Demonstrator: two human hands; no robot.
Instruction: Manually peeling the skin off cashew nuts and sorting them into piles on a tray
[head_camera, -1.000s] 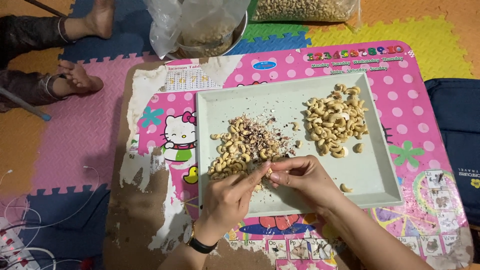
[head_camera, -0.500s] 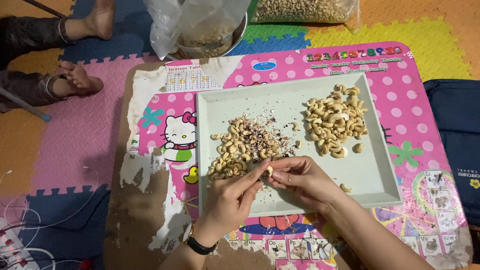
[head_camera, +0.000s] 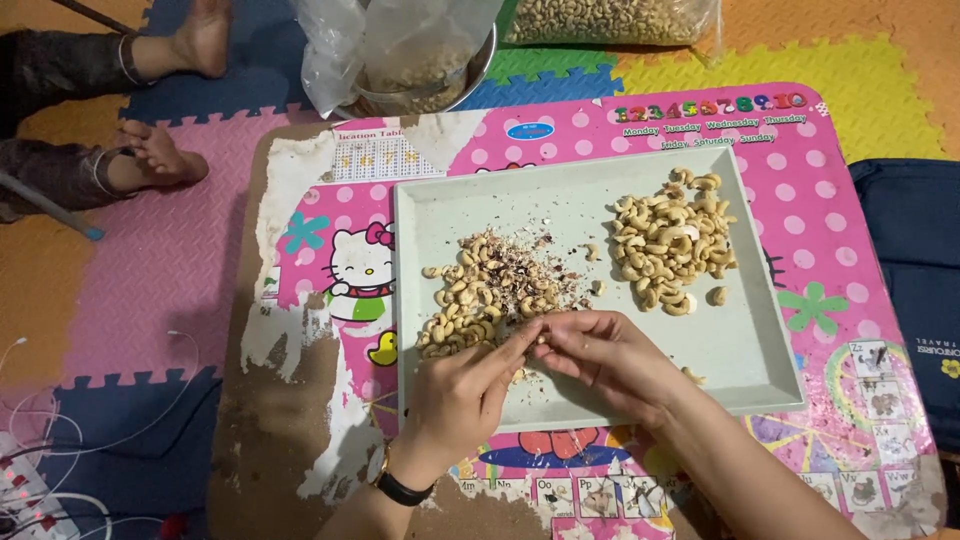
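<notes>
While both hands meet over the near half of the tray, the action sits right at their fingertips: the left hand (head_camera: 462, 390) and the right hand (head_camera: 610, 352) are pinched together on a single cashew nut (head_camera: 541, 338), a small pale piece held between thumb and forefinger tips. Fingers on both hands are drawn in close, almost shut around it, and too little of the nut shows to give its long axis. The left comes in from below, wearing a dark wristwatch (head_camera: 398, 488); the right comes in from the lower right, forearm crossing the tray's near edge. Neither hand is clearly nearer, as both touch the nut.

Just beyond the left fingertips, nearly touching them, lies the pile of unpeeled cashews (head_camera: 480, 292) mixed with brown skin flakes, up and to the left of the held nut. Further out, up and to the right and well apart from the hands, sits the pile of clean cashews (head_camera: 668, 240). A few loose nuts lie between and beside it.

All of this rests on a pale green rectangular tray (head_camera: 760, 340), set on a pink cartoon-printed low table (head_camera: 830, 210). Past the table's far edge are a metal bowl (head_camera: 470, 75) with a plastic bag in it, and another person's bare feet (head_camera: 160, 150) on the foam floor mats.
</notes>
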